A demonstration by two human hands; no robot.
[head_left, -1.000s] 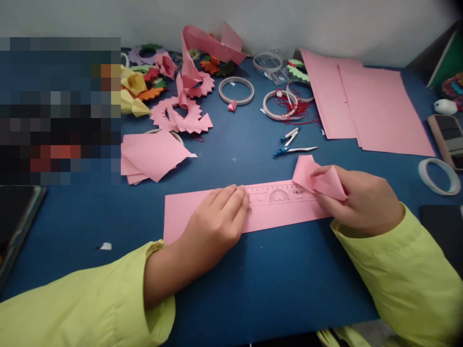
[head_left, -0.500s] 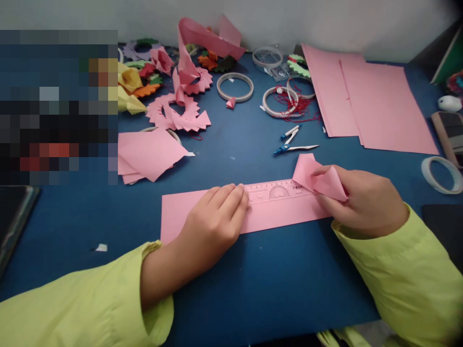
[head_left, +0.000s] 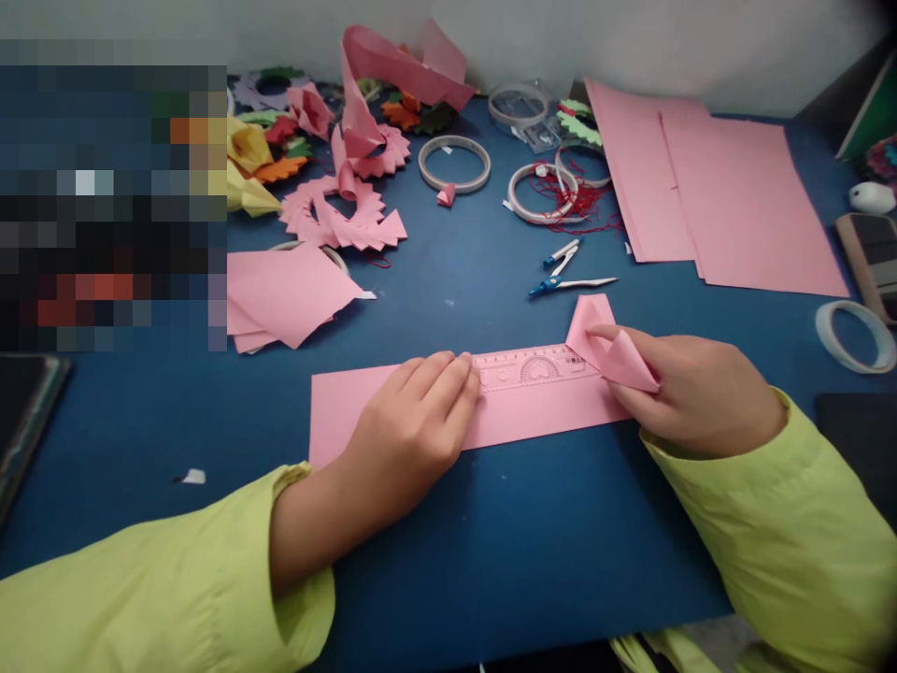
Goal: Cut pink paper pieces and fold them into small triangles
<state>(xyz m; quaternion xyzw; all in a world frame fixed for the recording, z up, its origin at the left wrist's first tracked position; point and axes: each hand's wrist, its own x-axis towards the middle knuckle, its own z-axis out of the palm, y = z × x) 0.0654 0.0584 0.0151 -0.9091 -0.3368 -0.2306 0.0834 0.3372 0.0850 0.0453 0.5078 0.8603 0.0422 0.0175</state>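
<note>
A pink paper strip (head_left: 547, 411) lies lengthwise on the blue table, with a clear plastic ruler (head_left: 519, 369) along its upper part. My left hand (head_left: 413, 411) presses down over the ruler's left part, fingers close together and bent; they hide that end. At the ruler's right end my right hand (head_left: 679, 388) pinches a folded flap of pink paper (head_left: 631, 363) between thumb and fingers. The flap stands up in a loop and covers the ruler's tip. Whether it joins the strip beneath is hidden by the hand.
Beyond the strip lies a blue and white compass (head_left: 557, 280). Tape rolls (head_left: 455, 192), red thread (head_left: 571, 201) and large pink sheets (head_left: 757, 196) lie farther back. Pink paper rings (head_left: 301, 210) and cut pieces (head_left: 287, 290) are at left; a phone (head_left: 869, 266) is at right.
My right hand has shifted slightly left and the flap in its fingers has turned a little. My left hand and the ruler stay in place on the strip.
</note>
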